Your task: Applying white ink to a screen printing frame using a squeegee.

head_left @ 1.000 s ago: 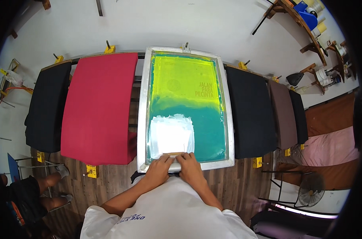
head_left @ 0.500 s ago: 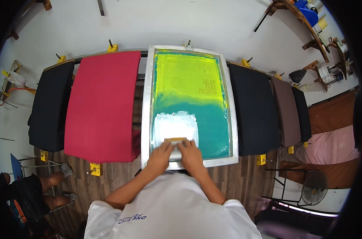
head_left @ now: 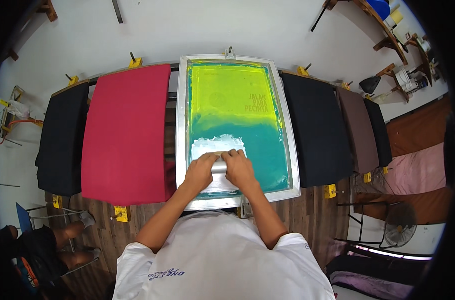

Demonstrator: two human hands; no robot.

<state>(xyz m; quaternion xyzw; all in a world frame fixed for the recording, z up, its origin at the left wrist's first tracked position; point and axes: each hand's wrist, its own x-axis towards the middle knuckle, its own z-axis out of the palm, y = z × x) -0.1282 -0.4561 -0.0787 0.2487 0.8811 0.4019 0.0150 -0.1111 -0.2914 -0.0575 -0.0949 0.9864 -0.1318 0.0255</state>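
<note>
In front of me lies a screen printing frame with a silver metal border and a mesh coloured yellow-green at the far end, teal nearer. White ink covers a patch at the mesh's near left. Both hands grip a metal-handled squeegee on that patch. My left hand is closed round its left end, and my right hand round its right end. The squeegee's blade is hidden from view.
A red cloth on a board is left of the frame, a black one beyond it. Black and brown cloths stand to the right. A fan is lower right. A seated person's legs show lower left.
Both hands have pushed the squeegee away from me across the white ink. More of the white patch now shows on the near side of it. The whole view has shifted slightly.
</note>
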